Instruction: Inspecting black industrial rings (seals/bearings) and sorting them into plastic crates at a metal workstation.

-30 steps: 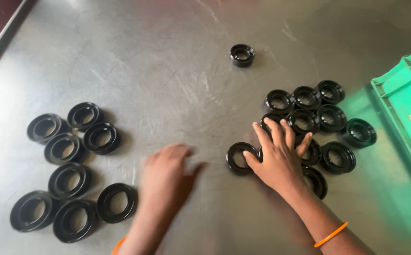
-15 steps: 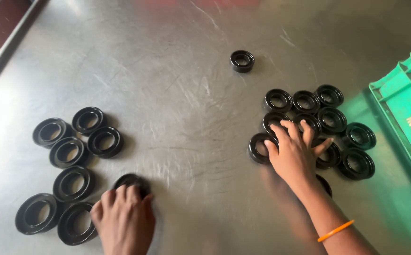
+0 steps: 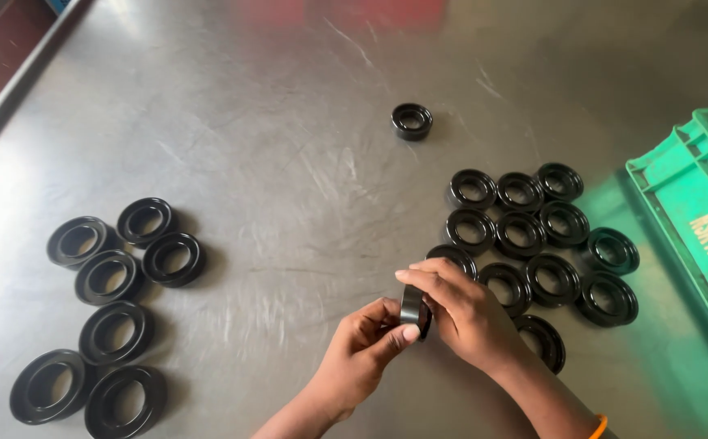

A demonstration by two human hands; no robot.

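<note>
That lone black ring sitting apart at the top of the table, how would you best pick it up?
Come from straight above and pinch the lone black ring across its outer rim. It lies flat on the metal table, hole upward, with bare space all round, so fingers fit on either side.

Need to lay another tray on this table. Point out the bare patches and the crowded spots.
The widest bare patch of the steel table lies between the left cluster of black rings and the right cluster, broken only by a lone ring toward the far side. The far left corner is bare too. It is crowded at the right, between the right cluster and the green crate.
</note>
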